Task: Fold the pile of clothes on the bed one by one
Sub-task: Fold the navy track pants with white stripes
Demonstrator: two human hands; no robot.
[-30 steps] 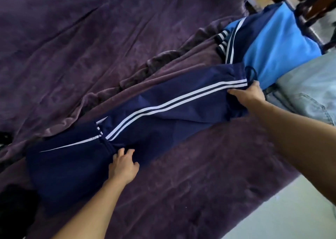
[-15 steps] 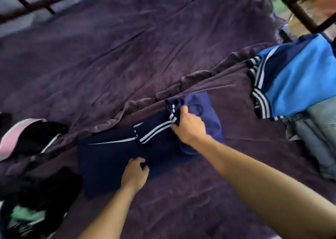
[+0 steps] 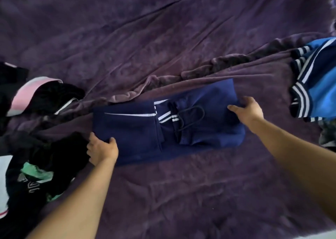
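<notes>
**Navy pants half folded, a heap still waiting**

The navy track pants [image 3: 131, 129] lie in the middle of the bed [image 3: 163, 38], on its purple blanket, a little nearer the near edge than the far one. They are already doubled over. The waistband end is laid back on the legs, and its drawstring [image 3: 190, 118] is looped loosely on top beside the white side stripes.

The left hand [image 3: 102, 150] has its grip on the near-left corner of the pants, thumb on top of the cloth and fingers at the edge. The right hand [image 3: 248, 112] has its grip on the folded right end, thumb lying over the fabric.

This garment looks to be mid-fold. One fold is in, and the bundle is still long enough to want at least one more before it is finished.

Toward the right edge of the bed a blue striped top [image 3: 320, 97] lies flat and looks already folded, with something greyish just below it that I can't make out. Toward the left edge a heap of dark clothes [image 3: 45, 147], showing pink and green patches, is still rumpled. Most of the job seems to be left.
</notes>
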